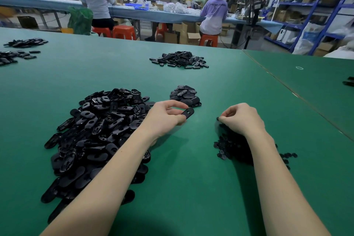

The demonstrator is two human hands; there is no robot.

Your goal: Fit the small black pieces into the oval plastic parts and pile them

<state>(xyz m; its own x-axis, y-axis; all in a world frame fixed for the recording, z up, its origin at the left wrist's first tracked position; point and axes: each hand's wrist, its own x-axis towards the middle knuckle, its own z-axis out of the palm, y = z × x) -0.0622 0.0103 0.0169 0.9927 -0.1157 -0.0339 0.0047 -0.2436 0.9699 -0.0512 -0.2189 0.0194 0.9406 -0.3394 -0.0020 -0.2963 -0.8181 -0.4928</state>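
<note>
left hand [166, 116] pinching oval part [188, 113] between thumb and fingertips, right hand [241, 118] seemingly pinching small black piece [217, 118]

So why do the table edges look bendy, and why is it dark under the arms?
Head view: its wide-angle lens bows the green table towards the edges; ceiling lights cast soft shadows beneath both forearms; the left hand with its oval part and the right hand look sharp, while the far-off people look softer.
</note>
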